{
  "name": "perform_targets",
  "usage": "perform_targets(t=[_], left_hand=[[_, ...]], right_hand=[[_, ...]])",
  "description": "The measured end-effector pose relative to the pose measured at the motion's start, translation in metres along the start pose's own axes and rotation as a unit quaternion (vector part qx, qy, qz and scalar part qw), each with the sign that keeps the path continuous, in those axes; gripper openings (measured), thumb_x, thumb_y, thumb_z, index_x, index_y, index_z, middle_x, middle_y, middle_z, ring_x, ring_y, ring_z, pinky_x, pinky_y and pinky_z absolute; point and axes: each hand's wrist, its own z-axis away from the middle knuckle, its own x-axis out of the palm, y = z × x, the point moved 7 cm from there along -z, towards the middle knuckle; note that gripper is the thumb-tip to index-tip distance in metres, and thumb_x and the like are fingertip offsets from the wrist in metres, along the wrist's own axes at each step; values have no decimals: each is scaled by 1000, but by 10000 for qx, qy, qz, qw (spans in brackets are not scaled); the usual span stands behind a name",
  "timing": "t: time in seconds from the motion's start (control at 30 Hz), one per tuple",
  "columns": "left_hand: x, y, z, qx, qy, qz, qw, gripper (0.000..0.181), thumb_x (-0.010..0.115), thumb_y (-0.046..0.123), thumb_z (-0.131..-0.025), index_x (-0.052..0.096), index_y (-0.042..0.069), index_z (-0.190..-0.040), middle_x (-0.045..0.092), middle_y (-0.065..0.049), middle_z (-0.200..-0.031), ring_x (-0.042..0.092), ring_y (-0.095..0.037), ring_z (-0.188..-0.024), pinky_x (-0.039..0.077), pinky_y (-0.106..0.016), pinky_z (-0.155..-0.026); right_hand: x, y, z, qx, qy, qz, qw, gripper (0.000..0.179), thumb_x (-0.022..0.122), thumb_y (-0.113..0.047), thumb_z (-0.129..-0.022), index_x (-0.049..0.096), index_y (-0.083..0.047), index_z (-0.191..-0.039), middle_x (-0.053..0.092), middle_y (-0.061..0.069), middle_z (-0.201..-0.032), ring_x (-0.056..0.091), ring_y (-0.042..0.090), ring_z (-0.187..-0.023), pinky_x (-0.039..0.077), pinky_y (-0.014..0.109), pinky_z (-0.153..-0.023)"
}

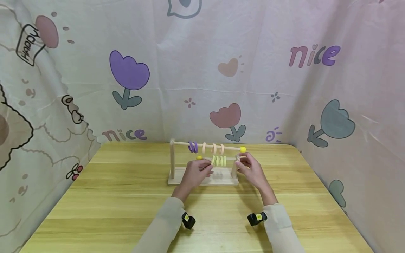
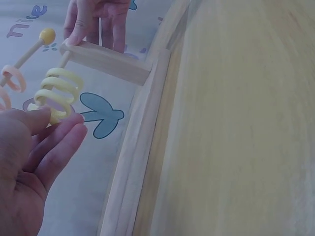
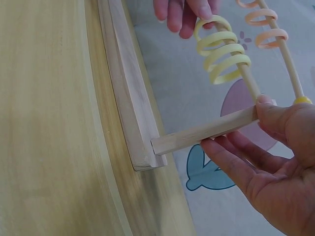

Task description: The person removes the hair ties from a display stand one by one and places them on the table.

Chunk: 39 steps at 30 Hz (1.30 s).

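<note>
A wooden stand (image 1: pixel 218 180) with two horizontal rods rests on the table. Several pale yellow rings (image 3: pixel 224 51) hang on the lower rod, and my left hand (image 1: pixel 193 173) pinches the leftmost one between thumb and fingers. At the stand's other end, my right hand (image 1: pixel 254 171) grips the short wooden post (image 3: pixel 206 130), thumb near its top and fingers beneath in the right wrist view. On the upper rod hang two purple rings (image 1: pixel 195 147) and three peach rings (image 1: pixel 213 148). Yellow balls cap that rod's right end (image 1: pixel 243 149) and the lower rod's left end (image 1: pixel 199 157).
The taller left post (image 1: pixel 172 160) carries the upper rod. Around the stand spreads the wood-grain table (image 1: pixel 110 203), its back edge against a printed curtain (image 1: pixel 177 112). A small black camera sits at each wrist.
</note>
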Motion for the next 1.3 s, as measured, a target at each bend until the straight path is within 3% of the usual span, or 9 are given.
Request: perform_targets(t=[0.3,0.57,0.87,1.0,1.13,1.3], left_hand=[[-3,3,1,54,147,53,9999,17,71,1,-95,75,-9,-108,76,-26,-103,79,-33,-87,62,-24,-72],[-8,3,4,98,53,-21,9999,20,72,4,-95,73,-10,-109,76,-28,-95,79,-33,-77,62,-23,-67],[-15,5,6,134,-99,-773,9969,9,71,9,-97,73,1,-101,77,-23,-90,77,-34,-73,58,-19,-63],[-19,11,8,430,46,-1226,9915,7,72,10,-96,74,3,-97,77,-16,-84,74,-24,-68,57,-20,-63],[-22,12,11,474,191,-1490,9875,7,74,12,-95,74,5,-93,74,-7,-79,66,-10,-65,55,-20,-61],[-26,12,13,497,284,-1623,9851,7,75,11,-94,74,5,-92,68,-4,-76,62,-8,-65,52,-20,-60]], right_hand=[[0,-1,0,-56,-16,-30,10000,36,59,-10,-105,50,-1,-138,60,29,-131,63,41,-120,62,38,-91],[0,0,0,-125,-28,-29,9999,35,59,-10,-105,51,0,-138,60,30,-130,63,41,-118,62,39,-91],[-1,-2,0,-107,-51,-19,9999,35,58,-10,-105,50,-1,-138,60,30,-130,63,42,-120,62,41,-92],[-1,-1,0,-78,-63,8,9999,35,58,-11,-105,50,-2,-138,59,29,-131,62,42,-121,61,42,-92],[-1,-1,0,-67,-76,48,9999,35,58,-10,-106,50,-2,-138,59,29,-131,62,42,-121,61,43,-93],[-1,-1,-1,-43,-91,34,9999,35,57,-8,-105,50,-1,-138,59,29,-131,63,42,-121,61,44,-93]])
